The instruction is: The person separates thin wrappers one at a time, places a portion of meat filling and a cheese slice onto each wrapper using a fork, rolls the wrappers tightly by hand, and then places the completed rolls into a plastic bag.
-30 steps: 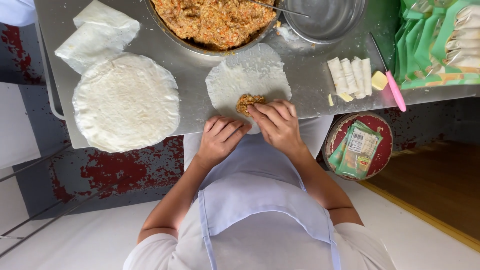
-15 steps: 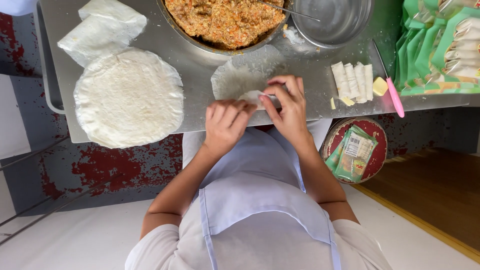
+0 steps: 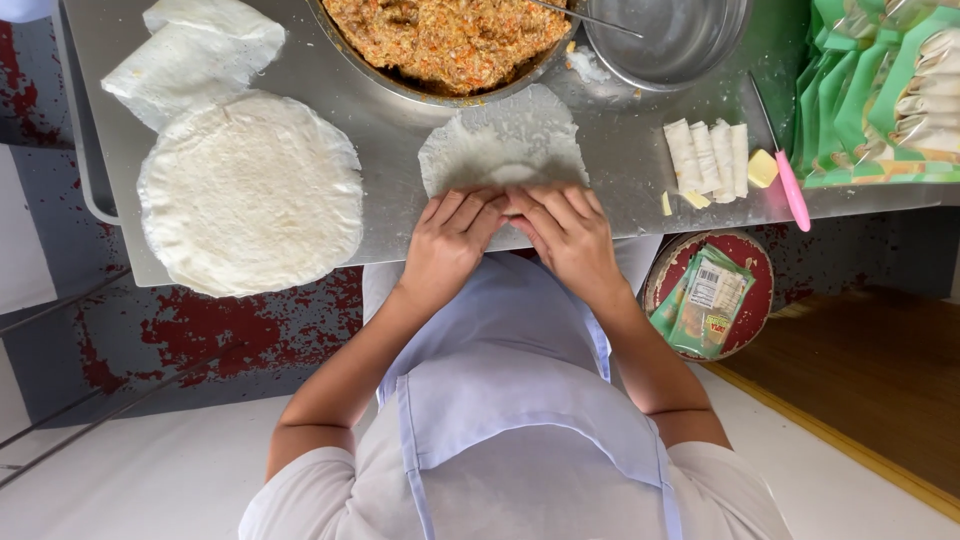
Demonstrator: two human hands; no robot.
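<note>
Both forearms reach forward from the body and angle inward, so the wrists draw close at the near edge of the worktop (image 3: 400, 215). The left hand (image 3: 452, 240) lies palm down, its fingers stretched forward and slanted toward the right. The right hand (image 3: 568, 235) mirrors it, palm down, fingers slanted toward the left. The fingertips of the two hands meet and partly overlap just beyond the worktop's edge, pressing down flat.

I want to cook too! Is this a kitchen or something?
Probably a food-making kitchen or stall. Both hands, left hand and right hand, press on a thin wrapper on a steel table, beside a bowl of filling and finished rolls.
</note>
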